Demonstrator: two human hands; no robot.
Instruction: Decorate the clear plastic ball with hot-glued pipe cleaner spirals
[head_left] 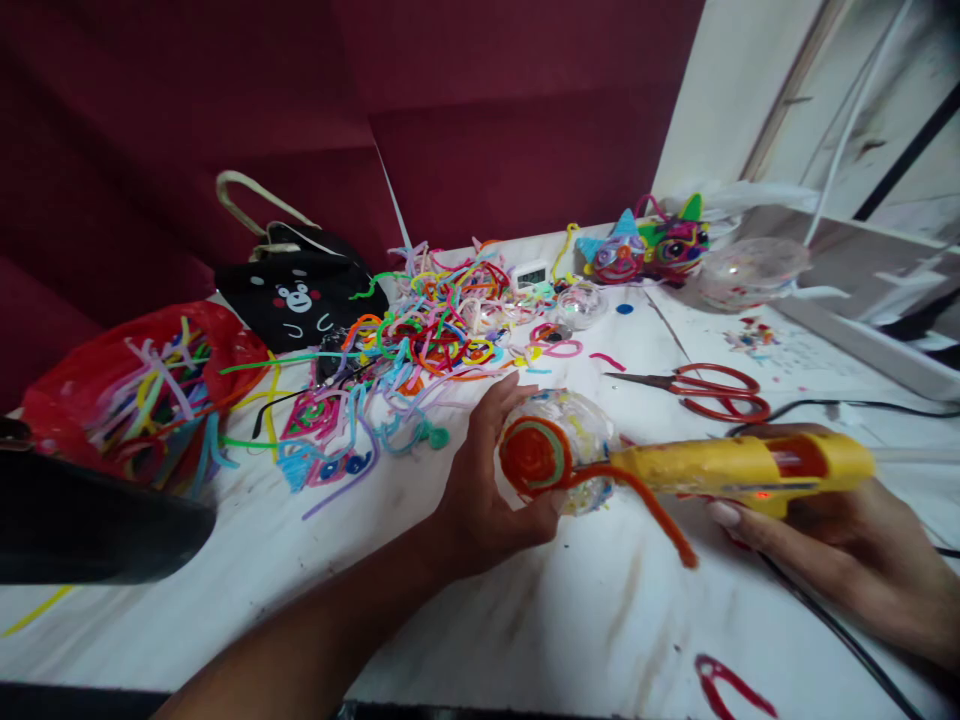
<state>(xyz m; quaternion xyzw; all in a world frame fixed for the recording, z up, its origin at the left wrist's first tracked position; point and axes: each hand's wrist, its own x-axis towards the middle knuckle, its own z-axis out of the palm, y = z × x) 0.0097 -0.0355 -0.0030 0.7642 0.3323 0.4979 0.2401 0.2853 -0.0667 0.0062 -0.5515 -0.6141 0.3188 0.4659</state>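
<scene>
At a white table before maroon sheeting, cupping a clear ball in the left hand, gripping a glue gun in the right hand, apparently gluing on coiled orange pipe cleaner, likely needing its loose tail pressed next.

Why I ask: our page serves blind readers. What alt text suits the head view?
A person's left hand holds a clear ball bearing an orange coil; the right hand points a glue gun toward it. Scissors and heaped, colourful pipe cleaners lie on the white table.

Dim light, soft blur, stretched edges
</scene>
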